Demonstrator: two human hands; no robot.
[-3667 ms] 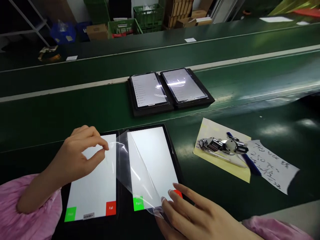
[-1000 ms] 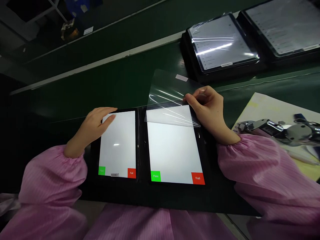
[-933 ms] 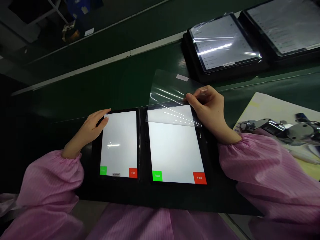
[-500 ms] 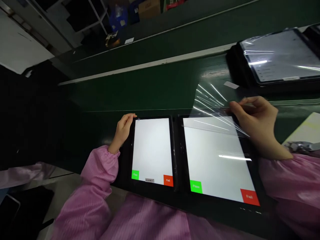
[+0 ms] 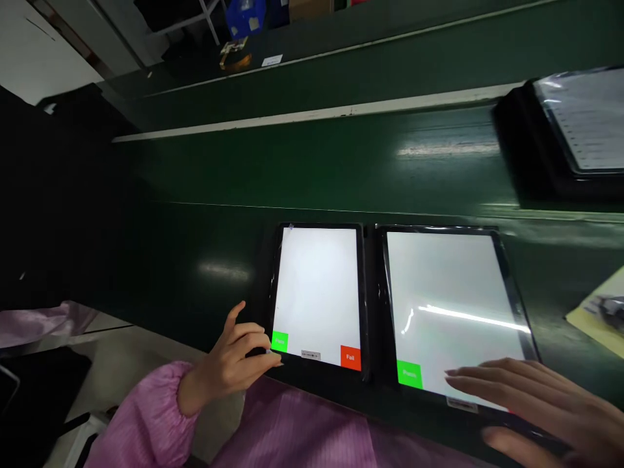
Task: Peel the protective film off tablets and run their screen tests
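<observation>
Two tablets lie side by side on the dark green bench, their screens lit white. The left tablet (image 5: 319,286) shows a green Pass box and a red Fail box. My left hand (image 5: 236,357) is at its lower left corner, fingers curled but apart, holding nothing. Over the lower right part of the right tablet (image 5: 448,279) is my right hand (image 5: 541,403), its fingers stretched out and holding nothing; it hides the red box. A glossy clear film seems to cover the right tablet, with light streaks across it.
A film-covered tablet (image 5: 589,123) rests on a dark stack at the upper right. Yellow paper (image 5: 602,312) with a small item lies at the right edge. Beyond the bench's pale strip (image 5: 312,117) are a small label (image 5: 272,60) and a blue bin (image 5: 245,17).
My right hand has let go of the clear film and moved down over the right tablet; the film now lies flat. My left hand has moved from the left tablet's top corner to its bottom corner.
</observation>
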